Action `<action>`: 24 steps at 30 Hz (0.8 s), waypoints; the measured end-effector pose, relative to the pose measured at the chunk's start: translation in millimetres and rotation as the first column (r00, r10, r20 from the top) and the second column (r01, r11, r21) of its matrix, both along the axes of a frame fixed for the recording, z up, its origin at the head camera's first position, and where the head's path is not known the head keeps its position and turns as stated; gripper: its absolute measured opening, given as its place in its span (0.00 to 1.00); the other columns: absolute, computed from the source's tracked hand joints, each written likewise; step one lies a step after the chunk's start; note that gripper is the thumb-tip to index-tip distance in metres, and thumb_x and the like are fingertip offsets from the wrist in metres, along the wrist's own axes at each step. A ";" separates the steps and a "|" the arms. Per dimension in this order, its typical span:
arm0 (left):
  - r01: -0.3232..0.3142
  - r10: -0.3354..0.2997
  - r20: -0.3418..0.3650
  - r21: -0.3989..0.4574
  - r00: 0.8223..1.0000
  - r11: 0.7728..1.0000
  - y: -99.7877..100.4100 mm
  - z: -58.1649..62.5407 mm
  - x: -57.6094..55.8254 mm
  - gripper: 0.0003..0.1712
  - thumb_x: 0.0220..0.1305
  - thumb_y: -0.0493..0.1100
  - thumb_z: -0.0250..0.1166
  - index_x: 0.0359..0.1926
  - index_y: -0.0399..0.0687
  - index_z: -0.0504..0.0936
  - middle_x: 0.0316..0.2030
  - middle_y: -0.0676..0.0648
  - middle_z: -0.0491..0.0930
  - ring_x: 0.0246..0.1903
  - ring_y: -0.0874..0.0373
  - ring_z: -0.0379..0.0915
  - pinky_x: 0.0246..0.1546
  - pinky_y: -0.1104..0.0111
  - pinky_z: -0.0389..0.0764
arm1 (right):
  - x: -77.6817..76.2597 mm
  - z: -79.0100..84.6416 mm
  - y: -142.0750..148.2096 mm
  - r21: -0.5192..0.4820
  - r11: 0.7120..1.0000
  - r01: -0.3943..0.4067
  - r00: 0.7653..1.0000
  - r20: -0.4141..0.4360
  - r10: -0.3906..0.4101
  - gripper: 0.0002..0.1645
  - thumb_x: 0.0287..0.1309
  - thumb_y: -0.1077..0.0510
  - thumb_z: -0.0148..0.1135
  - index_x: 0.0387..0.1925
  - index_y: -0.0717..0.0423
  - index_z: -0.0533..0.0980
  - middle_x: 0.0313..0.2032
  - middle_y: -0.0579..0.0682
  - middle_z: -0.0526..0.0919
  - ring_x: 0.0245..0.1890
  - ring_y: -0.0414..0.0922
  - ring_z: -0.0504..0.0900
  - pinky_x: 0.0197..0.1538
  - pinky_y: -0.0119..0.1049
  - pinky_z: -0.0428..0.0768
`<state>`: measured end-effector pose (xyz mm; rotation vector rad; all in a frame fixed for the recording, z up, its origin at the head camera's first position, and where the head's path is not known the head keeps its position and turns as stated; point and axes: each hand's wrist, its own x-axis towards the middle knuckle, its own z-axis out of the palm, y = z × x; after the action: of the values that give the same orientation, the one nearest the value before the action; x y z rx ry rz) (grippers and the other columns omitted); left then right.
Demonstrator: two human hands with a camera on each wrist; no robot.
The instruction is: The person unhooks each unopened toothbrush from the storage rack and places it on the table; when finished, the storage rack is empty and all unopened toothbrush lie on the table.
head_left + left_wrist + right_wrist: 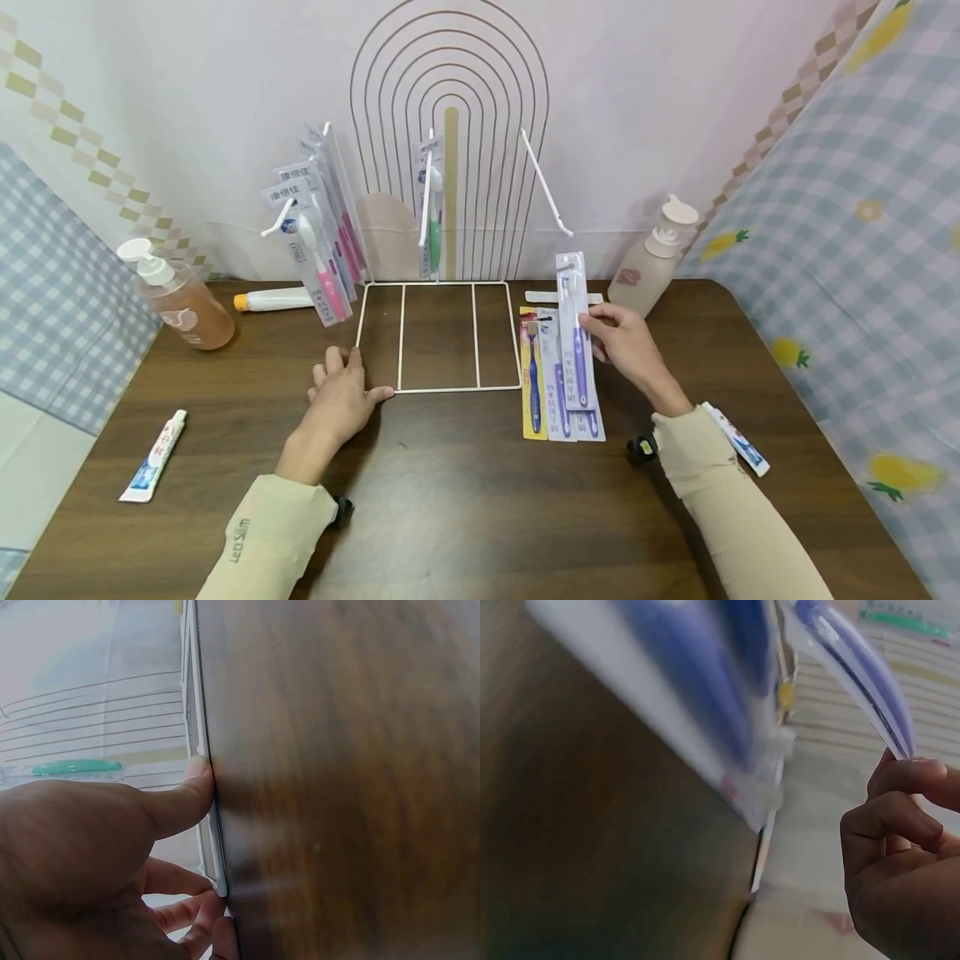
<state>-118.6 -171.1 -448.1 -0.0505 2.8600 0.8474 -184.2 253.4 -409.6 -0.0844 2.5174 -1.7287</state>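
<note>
My right hand (624,340) pinches a packaged purple toothbrush (576,333) by its right edge, above other toothbrush packs. Beneath it lie packs with purple handles (561,400) and a yellow-backed pack with a dark blue toothbrush (534,375). In the right wrist view, thumb and fingers (907,776) grip the pack's edge. My left hand (337,396) holds the front left corner of a white wire display rack (457,389), thumb along the front rail. Packs with pink toothbrushes (322,258) hang on the rack's left hook; one green toothbrush pack (431,217) hangs on the middle hook.
The right hook (546,183) is bare. Pump bottles stand at left (187,304) and right (648,262). Toothpaste tubes lie at far left (153,458), behind the rack (277,299) and beside the right sleeve (738,437). A curtain wall (285,50) closes the back.
</note>
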 end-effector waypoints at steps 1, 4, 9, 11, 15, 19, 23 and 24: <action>0.000 0.000 0.000 -0.001 1.000 1.000 0.0 0.3 0.1 0.57 0.80 0.54 0.73 0.87 0.20 0.54 0.76 0.24 0.58 0.68 0.22 0.56 0.61 0.28 0.70 | 1.2 -1.5 3.9 0.009 1.000 0.008 1.000 0.001 -0.008 0.20 0.86 0.57 0.61 0.55 0.75 0.81 0.21 0.40 0.78 0.19 0.34 0.70 0.25 0.28 0.69; 0.003 -0.003 -0.004 -0.006 1.000 1.000 -0.2 0.0 0.2 0.57 0.80 0.54 0.73 0.86 0.20 0.55 0.76 0.23 0.58 0.67 0.22 0.57 0.61 0.28 0.71 | 4.9 -5.3 13.9 0.045 0.999 0.030 1.000 0.007 -0.030 0.20 0.85 0.56 0.62 0.55 0.75 0.82 0.21 0.40 0.76 0.19 0.34 0.70 0.25 0.29 0.69; 0.008 -0.008 -0.012 -0.020 1.000 1.000 -0.6 -1.5 0.2 0.56 0.80 0.54 0.73 0.86 0.19 0.55 0.75 0.22 0.58 0.66 0.21 0.58 0.60 0.28 0.72 | 9.0 -12.8 26.6 0.103 0.993 0.050 0.997 0.047 -0.055 0.20 0.86 0.55 0.62 0.54 0.73 0.82 0.19 0.43 0.73 0.19 0.36 0.69 0.26 0.31 0.70; 0.007 -0.007 -0.010 -0.019 1.000 1.000 -0.8 -1.7 0.0 0.56 0.80 0.54 0.73 0.86 0.19 0.55 0.76 0.22 0.58 0.66 0.22 0.58 0.60 0.28 0.72 | 9.2 -16.1 29.5 0.105 0.993 0.059 0.996 0.068 -0.066 0.20 0.86 0.55 0.61 0.54 0.74 0.82 0.19 0.43 0.73 0.19 0.36 0.69 0.25 0.32 0.70; 0.005 -0.005 -0.006 -0.013 1.000 1.000 -1.5 -1.8 -0.4 0.57 0.80 0.54 0.73 0.86 0.19 0.55 0.76 0.22 0.58 0.66 0.22 0.58 0.60 0.28 0.72 | 8.3 -21.3 31.7 0.104 0.992 0.075 0.990 0.110 -0.087 0.21 0.86 0.56 0.61 0.56 0.74 0.82 0.20 0.41 0.72 0.19 0.35 0.68 0.26 0.31 0.68; 0.005 -0.005 -0.015 -0.016 1.000 1.000 -1.3 -2.4 -0.3 0.57 0.80 0.54 0.73 0.86 0.19 0.55 0.75 0.22 0.58 0.66 0.22 0.58 0.60 0.28 0.72 | 6.9 -25.5 33.1 0.114 0.990 0.084 0.983 0.154 -0.101 0.21 0.86 0.56 0.59 0.57 0.74 0.82 0.19 0.40 0.71 0.19 0.35 0.68 0.26 0.32 0.68; 0.003 -0.003 -0.014 -0.015 1.000 1.000 -0.8 -1.8 0.0 0.57 0.80 0.54 0.73 0.86 0.20 0.55 0.75 0.23 0.58 0.66 0.22 0.58 0.61 0.27 0.71 | 6.5 -28.8 36.9 0.101 0.992 0.081 0.981 0.170 -0.098 0.20 0.85 0.56 0.59 0.54 0.74 0.82 0.17 0.39 0.70 0.19 0.35 0.68 0.26 0.32 0.68; 0.002 -0.002 -0.010 -0.013 1.000 1.000 -0.7 -1.2 0.3 0.57 0.80 0.54 0.73 0.86 0.20 0.55 0.76 0.23 0.58 0.66 0.22 0.58 0.61 0.27 0.71 | 6.2 -29.5 38.1 0.096 0.992 0.076 0.982 0.168 -0.092 0.19 0.85 0.57 0.59 0.52 0.73 0.83 0.17 0.39 0.70 0.19 0.36 0.68 0.26 0.32 0.68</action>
<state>-118.3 -171.8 -449.3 -0.0448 2.8745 0.8315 -178.0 291.5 -439.1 0.1726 2.4995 -1.5734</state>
